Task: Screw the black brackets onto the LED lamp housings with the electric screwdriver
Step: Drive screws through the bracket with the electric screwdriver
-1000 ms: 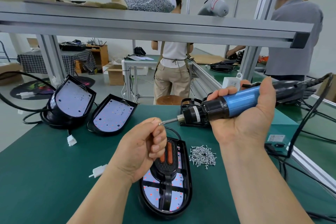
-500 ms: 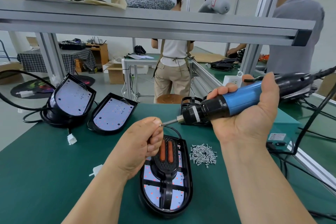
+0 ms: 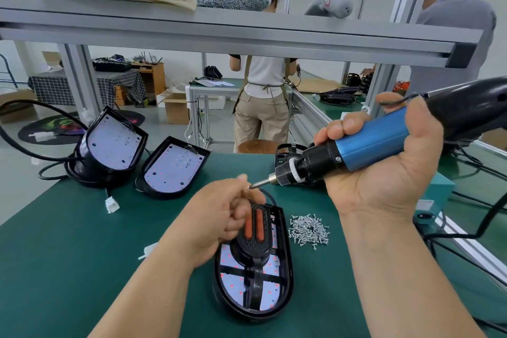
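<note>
A black LED lamp housing (image 3: 285, 269) lies on the green bench in front of me, white LED board up. A black bracket (image 3: 253, 263) with two orange inserts sits across it. My right hand (image 3: 384, 173) grips the blue-and-black electric screwdriver (image 3: 365, 145), held tilted above the housing with its bit pointing left and down. My left hand (image 3: 219, 217) pinches a small screw at the bit tip (image 3: 251, 186), fingers curled, just above the housing's far end.
A pile of loose screws (image 3: 308, 229) lies right of the housing. Two more lamp housings (image 3: 109, 145) (image 3: 172, 170) with cables stand at the back left. A teal power box (image 3: 430, 200) and cords sit at right. People work beyond the bench frame.
The screwdriver's rear end has risen, steepening its tilt. My left hand stays at the bit tip with the screw, shifted slightly lower and right.
</note>
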Action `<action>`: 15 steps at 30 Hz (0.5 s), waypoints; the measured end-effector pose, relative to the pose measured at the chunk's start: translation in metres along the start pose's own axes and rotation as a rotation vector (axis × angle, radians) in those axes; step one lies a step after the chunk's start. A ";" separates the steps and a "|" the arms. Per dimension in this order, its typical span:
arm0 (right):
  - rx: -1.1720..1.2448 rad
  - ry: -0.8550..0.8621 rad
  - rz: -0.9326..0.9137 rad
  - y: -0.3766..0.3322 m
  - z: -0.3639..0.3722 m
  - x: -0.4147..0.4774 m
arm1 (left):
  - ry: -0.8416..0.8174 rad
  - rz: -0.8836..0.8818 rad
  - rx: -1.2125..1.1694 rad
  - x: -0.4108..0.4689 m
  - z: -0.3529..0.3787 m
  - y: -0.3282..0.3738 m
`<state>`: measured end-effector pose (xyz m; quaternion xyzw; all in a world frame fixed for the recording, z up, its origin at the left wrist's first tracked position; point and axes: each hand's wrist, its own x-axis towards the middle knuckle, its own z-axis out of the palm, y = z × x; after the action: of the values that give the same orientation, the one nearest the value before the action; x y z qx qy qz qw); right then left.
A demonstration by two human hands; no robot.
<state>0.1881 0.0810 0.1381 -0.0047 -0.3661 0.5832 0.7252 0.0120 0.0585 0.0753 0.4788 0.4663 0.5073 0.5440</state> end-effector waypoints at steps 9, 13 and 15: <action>-0.082 0.074 0.198 0.015 -0.001 -0.002 | 0.514 0.022 0.445 0.015 -0.046 -0.020; -0.134 0.094 0.367 0.035 -0.002 -0.008 | 0.415 -0.094 0.622 0.014 -0.038 -0.031; -0.188 0.090 0.391 0.042 -0.004 -0.011 | 0.338 -0.161 0.703 0.015 -0.037 -0.033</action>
<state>0.1545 0.0871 0.1116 -0.1693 -0.3782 0.6753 0.6102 -0.0208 0.0740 0.0380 0.5074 0.7305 0.3442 0.3007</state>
